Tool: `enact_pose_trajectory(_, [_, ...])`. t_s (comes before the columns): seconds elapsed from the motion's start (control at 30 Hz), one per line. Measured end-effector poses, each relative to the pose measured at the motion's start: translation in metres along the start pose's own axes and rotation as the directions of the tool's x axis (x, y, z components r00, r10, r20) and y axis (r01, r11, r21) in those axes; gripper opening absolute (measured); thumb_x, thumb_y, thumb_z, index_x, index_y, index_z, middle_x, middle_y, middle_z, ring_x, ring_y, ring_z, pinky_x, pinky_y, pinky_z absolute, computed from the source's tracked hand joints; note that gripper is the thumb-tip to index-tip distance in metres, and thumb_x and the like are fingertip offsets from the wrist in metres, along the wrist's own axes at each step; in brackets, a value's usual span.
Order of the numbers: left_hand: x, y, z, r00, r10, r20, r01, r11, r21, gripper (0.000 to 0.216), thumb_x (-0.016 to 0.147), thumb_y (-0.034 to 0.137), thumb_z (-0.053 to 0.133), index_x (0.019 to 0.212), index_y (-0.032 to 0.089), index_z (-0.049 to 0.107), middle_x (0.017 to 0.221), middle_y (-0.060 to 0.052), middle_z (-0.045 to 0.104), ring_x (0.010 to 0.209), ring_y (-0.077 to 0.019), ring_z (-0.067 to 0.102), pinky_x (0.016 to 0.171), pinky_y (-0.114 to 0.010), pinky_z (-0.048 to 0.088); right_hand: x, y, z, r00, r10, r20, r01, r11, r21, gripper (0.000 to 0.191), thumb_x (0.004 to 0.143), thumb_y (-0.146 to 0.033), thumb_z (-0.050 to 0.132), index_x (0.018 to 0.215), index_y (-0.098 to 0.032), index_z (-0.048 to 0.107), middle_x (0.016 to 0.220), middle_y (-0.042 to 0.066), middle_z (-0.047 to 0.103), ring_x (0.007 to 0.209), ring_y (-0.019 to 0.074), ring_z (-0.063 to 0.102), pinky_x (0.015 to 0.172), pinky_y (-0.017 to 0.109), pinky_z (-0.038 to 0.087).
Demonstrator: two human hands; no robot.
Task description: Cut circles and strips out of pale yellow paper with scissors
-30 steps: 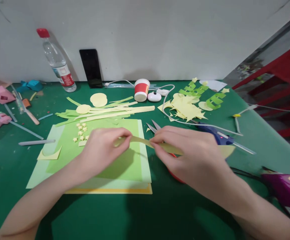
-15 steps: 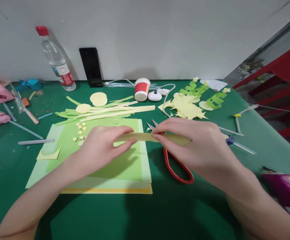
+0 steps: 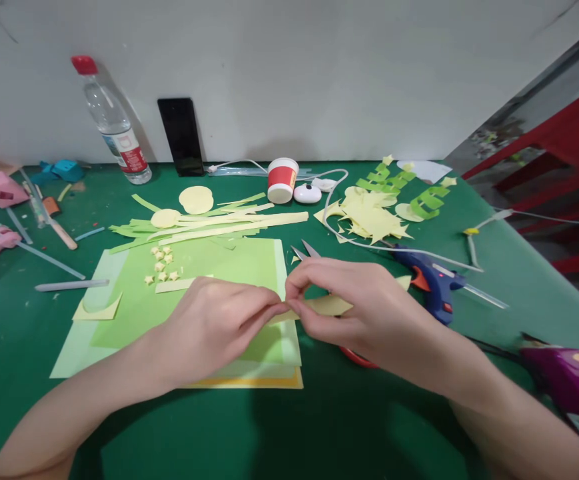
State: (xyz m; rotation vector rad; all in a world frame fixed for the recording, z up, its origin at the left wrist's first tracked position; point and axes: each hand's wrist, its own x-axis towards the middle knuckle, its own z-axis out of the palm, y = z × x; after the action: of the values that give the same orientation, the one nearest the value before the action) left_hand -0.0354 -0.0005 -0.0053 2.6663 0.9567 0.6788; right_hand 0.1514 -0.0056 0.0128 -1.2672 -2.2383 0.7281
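Note:
A pale yellow paper strip (image 3: pixel 333 305) is pinched between my two hands, above the right edge of the green paper sheets (image 3: pixel 264 257). My left hand (image 3: pixel 224 327) grips it with thumb and fingertips pressed together. My right hand (image 3: pixel 354 300) pinches it close by, fingertips nearly touching the left ones; the strip's other end pokes out behind that hand. Red-handled scissors (image 3: pixel 356 358) lie under the right hand, partly hidden. Small folded paper stars (image 3: pixel 160 267) and a short paper strip (image 3: pixel 174 286) rest on the sheets.
Behind the sheets lie paper strips (image 3: pixel 239 225) and yellow paper circles (image 3: pixel 196 199). A paper cup (image 3: pixel 282 180), phone (image 3: pixel 181 137) and bottle (image 3: pixel 119 137) stand by the wall. Paper scraps (image 3: pixel 372 213), green spirals (image 3: pixel 429 199), a blue glue gun (image 3: pixel 436 287) and a purple power strip (image 3: pixel 569 373) are right.
My hands have come together and lower, the right one shifting left along the strip. The glue gun and short strip, mostly covered before, now show.

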Motion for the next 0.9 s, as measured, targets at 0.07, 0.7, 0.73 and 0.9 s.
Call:
enact_pose_trajectory(0.07, [0.0,0.002,-0.005,0.999,0.002,0.051,-0.002,1.0,-0.002,0.031,0.09,0.026,0.044,0.07,0.014,0.064,0.053,0.001,0.062,0.044,-0.0075,0.053,0.044,-0.021,0.031,-0.002,-0.001,-0.003,0.996,0.045,0.076,-0.046,0.999,0.015,0.014,0.076,-0.013,0.047,0.066,-0.021,0.053,0.063,-0.005,0.058,0.053,0.008,0.048,0.05,0.019,0.038])
enact_pose_trajectory(0.7, [-0.002,-0.02,-0.073,0.983,-0.18,-0.029,0.179,0.984,-0.022,0.014,0.078,0.023,0.059,0.069,0.022,0.069,0.061,0.006,0.069,0.042,-0.0048,0.052,0.04,-0.014,0.037,-0.014,0.025,-0.05,0.979,0.201,-0.031,-0.202,0.978,-0.044,0.019,0.072,-0.035,0.051,0.059,-0.022,0.056,0.058,0.0,0.06,0.046,0.0119,0.052,0.041,0.023,0.042])
enact_pose_trajectory(0.73, [-0.002,-0.021,-0.074,0.981,-0.194,-0.021,0.193,0.981,-0.033,0.013,0.077,0.023,0.06,0.069,0.022,0.069,0.061,0.006,0.069,0.042,-0.0045,0.053,0.041,-0.013,0.037,-0.015,0.027,-0.052,0.978,0.203,-0.042,-0.205,0.977,-0.064,0.021,0.072,-0.038,0.052,0.058,-0.023,0.057,0.057,0.0,0.06,0.045,0.0123,0.053,0.04,0.024,0.042])
enact_pose_trajectory(0.9, [-0.001,-0.028,-0.07,0.982,-0.191,0.01,0.191,0.977,-0.09,0.013,0.077,0.028,0.061,0.069,0.023,0.07,0.06,0.006,0.069,0.043,-0.005,0.056,0.04,-0.011,0.039,-0.022,0.044,-0.065,0.986,0.122,-0.117,-0.147,0.962,-0.23,0.038,0.077,-0.053,0.046,0.054,-0.024,0.056,0.048,0.0,0.06,0.037,0.0113,0.052,0.035,0.022,0.039])
